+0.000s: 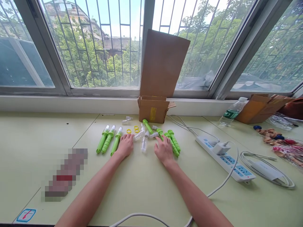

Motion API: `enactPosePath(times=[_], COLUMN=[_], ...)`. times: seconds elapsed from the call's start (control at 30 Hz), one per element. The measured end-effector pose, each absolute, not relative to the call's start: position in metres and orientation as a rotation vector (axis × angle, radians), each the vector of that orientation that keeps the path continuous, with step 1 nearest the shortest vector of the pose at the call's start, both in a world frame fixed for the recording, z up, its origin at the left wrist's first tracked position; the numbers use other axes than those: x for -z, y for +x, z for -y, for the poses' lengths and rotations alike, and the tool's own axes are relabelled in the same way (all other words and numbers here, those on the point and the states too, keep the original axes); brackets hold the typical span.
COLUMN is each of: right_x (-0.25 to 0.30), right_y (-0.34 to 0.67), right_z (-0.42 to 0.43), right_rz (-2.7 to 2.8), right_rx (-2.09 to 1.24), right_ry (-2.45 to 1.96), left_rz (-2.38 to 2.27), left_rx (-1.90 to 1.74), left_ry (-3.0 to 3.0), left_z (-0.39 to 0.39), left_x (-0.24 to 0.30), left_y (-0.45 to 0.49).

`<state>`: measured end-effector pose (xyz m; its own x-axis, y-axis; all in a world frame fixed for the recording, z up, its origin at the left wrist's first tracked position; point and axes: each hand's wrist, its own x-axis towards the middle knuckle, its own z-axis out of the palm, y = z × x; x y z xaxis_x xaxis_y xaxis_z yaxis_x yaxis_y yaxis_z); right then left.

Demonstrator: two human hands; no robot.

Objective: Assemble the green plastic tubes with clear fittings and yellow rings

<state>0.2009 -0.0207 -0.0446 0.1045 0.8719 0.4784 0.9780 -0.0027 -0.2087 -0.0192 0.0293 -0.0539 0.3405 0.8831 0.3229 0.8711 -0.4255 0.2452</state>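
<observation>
My left hand (125, 145) rests palm down on the pale green table (146, 183), fingers stretched out, beside three assembled green tools with clear tips (108, 140). My right hand (163, 150) also lies flat and open, touching a pile of green handles (174, 142). Between the hands lie clear plastic tips (144, 142). Yellow rings (133, 129) lie a little farther back. Neither hand holds anything.
A small open cardboard box (153, 108) stands at the window sill, with a cardboard sheet (163, 63) upright behind it. A white power strip (227, 159) with cables lies to the right, and a water bottle (233, 112), another box (260, 107) and wrapped items (281, 143) beyond. A blurred patch (65, 175) lies at left.
</observation>
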Motion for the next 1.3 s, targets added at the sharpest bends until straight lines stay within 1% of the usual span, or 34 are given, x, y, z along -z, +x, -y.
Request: enactPosePath(times=[0.23,0.47,0.7,0.93,1.07,1.3], right_x=[0.0455,0.0428,0.0393,0.0378,0.0389,0.0421], right_y=[0.2008,0.2007,0.1998,0.1995,0.2015,0.2027], right_z=[0.0202,0.0219,0.0226,0.0232,0.0232,0.0216], right_rz=[1.804,1.784,1.779,1.772,1.813,1.824], right_rx=[0.289,0.279,0.277,0.297,0.289,0.315], right_ry=[-1.922,-1.928,-1.898,-1.900,-1.957,-2.082], left_rz=[-1.706,-1.752,-1.742,-1.691,-1.704,-1.553], left_rx=[-0.642,-0.768,-0.692,-0.723,-0.854,-1.262], left_ry=[2.544,2.509,2.560,2.654,2.689,2.660], left_z=[-0.0268,-0.0251,-0.0243,-0.0202,-0.0223,-0.0240], left_x=[0.0504,0.0495,0.0502,0.0484,0.0514,0.0509], left_y=[-0.0179,-0.0174,-0.0180,-0.0170,-0.0167,-0.0170])
